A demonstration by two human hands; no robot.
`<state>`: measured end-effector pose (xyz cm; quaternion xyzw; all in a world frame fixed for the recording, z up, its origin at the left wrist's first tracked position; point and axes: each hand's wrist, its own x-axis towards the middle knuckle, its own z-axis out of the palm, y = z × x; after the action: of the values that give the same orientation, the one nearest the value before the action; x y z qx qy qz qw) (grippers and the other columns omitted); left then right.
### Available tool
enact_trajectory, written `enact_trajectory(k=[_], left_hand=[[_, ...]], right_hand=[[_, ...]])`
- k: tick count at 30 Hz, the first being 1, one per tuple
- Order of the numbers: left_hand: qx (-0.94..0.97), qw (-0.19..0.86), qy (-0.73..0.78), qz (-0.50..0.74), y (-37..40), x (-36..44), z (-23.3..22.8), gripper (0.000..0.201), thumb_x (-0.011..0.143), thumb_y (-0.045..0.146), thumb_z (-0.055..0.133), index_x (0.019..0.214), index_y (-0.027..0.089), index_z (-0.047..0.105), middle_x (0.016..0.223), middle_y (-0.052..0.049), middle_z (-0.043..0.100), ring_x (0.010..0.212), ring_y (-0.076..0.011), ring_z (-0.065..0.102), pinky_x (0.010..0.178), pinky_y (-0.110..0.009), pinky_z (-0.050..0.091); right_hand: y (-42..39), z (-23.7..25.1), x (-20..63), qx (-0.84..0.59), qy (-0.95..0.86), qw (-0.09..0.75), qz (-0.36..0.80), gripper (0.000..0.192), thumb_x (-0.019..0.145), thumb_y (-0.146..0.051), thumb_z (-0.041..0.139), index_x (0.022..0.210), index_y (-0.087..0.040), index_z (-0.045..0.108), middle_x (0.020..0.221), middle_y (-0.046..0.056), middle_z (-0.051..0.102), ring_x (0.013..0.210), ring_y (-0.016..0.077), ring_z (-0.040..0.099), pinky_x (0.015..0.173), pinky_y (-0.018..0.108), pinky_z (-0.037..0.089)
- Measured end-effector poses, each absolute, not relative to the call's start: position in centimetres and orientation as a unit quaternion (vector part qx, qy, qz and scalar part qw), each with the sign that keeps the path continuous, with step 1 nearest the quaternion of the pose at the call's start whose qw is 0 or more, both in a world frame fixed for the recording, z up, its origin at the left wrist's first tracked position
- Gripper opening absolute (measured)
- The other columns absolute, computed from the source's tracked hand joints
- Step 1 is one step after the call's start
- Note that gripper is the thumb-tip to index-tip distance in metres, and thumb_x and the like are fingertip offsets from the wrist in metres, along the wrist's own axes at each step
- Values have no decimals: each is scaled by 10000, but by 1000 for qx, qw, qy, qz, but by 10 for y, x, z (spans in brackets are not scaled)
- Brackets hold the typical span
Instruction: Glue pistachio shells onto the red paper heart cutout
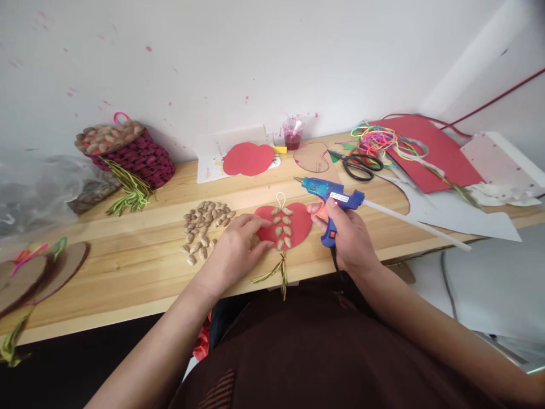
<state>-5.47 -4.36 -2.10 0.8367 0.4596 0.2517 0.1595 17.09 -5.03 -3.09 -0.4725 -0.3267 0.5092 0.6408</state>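
My right hand (351,233) is wrapped round a blue hot glue gun (327,190), its nozzle pointing left and a long clear glue stick (419,224) poking out of its back. My left hand (238,244) rests at the left side of a red paper heart (303,224), thumb and fingers apart, fingertips on the paper. Two columns of tan peanuts (278,232) lie on the heart. A white loop (280,199) stands at its top, and a green-and-brown string tassel (283,275) hangs at its bottom, over the table edge. Loose peanuts (206,218) lie left of it in a pile.
Behind stand a purple woven basket (149,156) covered with peanuts and a cup of dark red liquid (293,139). Black scissors (360,166), tangled coloured cords (378,139) and red card (443,162) lie at right. A plastic bag (38,187) and brown hearts (63,267) are at left.
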Motion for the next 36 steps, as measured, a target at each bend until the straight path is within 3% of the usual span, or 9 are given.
enact_trajectory(k=[15, 25, 36], left_hand=[[839, 133, 469, 243, -37, -30, -7, 68, 900, 197, 669, 922, 201, 733, 909, -47, 720, 877, -212, 661, 852, -374, 541], [831, 174, 482, 218, -34, -20, -12, 123, 886, 164, 652, 943, 220, 746, 1003, -29, 747, 894, -197, 678, 865, -356, 550], [893, 92, 398, 187, -26, -20, -7, 151, 943, 158, 605, 1024, 198, 727, 1030, -77, 715, 931, -225, 644, 852, -371, 531]], right_hand=[[-47, -31, 175, -465, -317, 665, 490, 330, 832, -553, 721, 781, -227, 724, 833, 37, 728, 942, 211, 728, 832, 334, 611], [-46, -35, 177, -439, -304, 664, 523, 305, 843, -516, 730, 804, -214, 738, 820, 26, 708, 899, 191, 714, 888, 335, 587], [-47, -33, 177, -428, -308, 662, 532, 279, 856, -505, 719, 802, -231, 717, 797, 19, 710, 938, 205, 724, 880, 343, 590]])
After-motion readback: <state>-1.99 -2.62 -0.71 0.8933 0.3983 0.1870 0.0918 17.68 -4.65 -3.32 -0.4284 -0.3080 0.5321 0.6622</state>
